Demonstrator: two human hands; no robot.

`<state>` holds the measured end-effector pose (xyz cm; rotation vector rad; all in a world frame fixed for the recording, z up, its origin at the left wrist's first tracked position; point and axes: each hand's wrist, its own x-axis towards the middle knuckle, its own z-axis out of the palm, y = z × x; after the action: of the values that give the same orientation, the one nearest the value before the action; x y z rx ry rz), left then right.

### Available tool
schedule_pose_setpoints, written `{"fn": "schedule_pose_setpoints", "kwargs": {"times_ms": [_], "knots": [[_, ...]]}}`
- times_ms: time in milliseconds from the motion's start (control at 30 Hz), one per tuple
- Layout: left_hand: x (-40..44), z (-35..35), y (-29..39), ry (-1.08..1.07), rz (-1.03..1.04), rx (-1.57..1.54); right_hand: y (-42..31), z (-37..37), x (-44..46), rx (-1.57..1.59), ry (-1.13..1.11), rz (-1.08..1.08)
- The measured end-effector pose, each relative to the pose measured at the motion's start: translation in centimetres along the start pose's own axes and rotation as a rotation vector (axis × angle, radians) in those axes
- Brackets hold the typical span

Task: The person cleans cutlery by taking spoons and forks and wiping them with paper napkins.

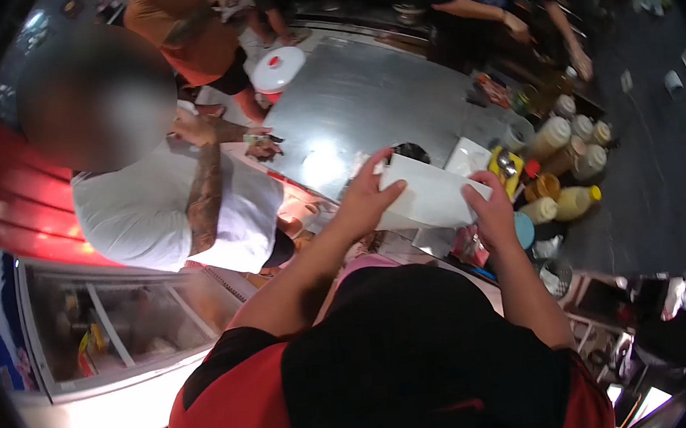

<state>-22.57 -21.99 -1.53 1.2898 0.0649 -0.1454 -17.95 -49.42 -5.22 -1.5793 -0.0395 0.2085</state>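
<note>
Between my two hands is a white rectangular box or folded paper point(432, 192), held over the near edge of the metal counter point(364, 88). My left hand point(370, 195) grips its left end, thumb on the upper face. At the right end my right hand point(491, 206) is closed on it, thumb on top. Just behind it lie a dark round object point(411, 153) and a white sheet or packet point(467, 157). A yellow item point(507, 170) is near my right hand, and a pink packet point(470, 245) lies below it.
Several sauce bottles point(550, 138) stand at the right. A person in a white shirt point(144, 204) is at the left, beside a glass-topped freezer point(122, 318). Other people are behind the counter. A white-lidded container point(279, 68) stands at the counter's far left corner.
</note>
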Motion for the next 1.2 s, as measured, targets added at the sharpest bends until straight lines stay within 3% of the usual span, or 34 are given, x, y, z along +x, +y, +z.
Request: {"fn": "schedule_pose_setpoints", "kwargs": {"times_ms": [67, 100, 167, 200, 267, 367, 467, 600, 667, 700, 1067, 1167, 1200], "knots": [[0.3, -0.6, 0.0, 0.105, -0.029, 0.335, 0.8, 0.2, 0.5, -0.107, 0.041, -0.060], [0.7, -1.0, -1.6, 0.111, -0.006, 0.150, 0.3, 0.2, 0.3, -0.022, 0.006, -0.018], [0.2, -0.3, -0.8, 0.190, -0.038, 0.026, 1.1, -0.1, 0.9, -0.140, 0.037, -0.102], [0.6, -0.9, -1.1, 0.241, -0.056, 0.155, 0.3, 0.2, 0.6, -0.062, 0.025, -0.081], [0.5, -1.0, -0.9, 0.271, -0.187, -0.016, -0.7, 0.4, 0.3, 0.010, 0.028, -0.039], [0.5, 0.1, -0.7, 0.306, -0.176, -0.348, -1.2, 0.3, 0.3, -0.011, 0.012, -0.041], [0.6, -0.1, -0.9, 0.335, -0.184, -0.143, 0.3, -0.4, 0.9, -0.001, -0.011, -0.086], [1.1, -1.5, -2.5, 0.270, -0.159, -0.193, -1.6, -0.5, -0.1, -0.150, -0.029, -0.102], [1.0, -1.1, -2.2, 0.216, -0.099, -0.225, -1.4, -1.0, 0.3, -0.240, -0.068, -0.241], [0.7, -0.5, -1.3, 0.199, -0.119, -0.263, -1.1, -0.9, 0.1, -0.040, -0.099, -0.078], [0.1, -0.7, -0.5, 0.095, -0.036, -0.273, -2.0, -1.0, -0.6, -0.043, -0.148, -0.151], [-0.9, 1.1, 1.4, 0.081, -0.015, 0.023, -2.3, -0.6, -0.9, -0.054, -0.110, -0.191], [-0.9, 1.0, 1.2, 0.050, 0.000, -0.005, -2.5, -0.5, -1.1, -0.059, -0.096, -0.196]]}}
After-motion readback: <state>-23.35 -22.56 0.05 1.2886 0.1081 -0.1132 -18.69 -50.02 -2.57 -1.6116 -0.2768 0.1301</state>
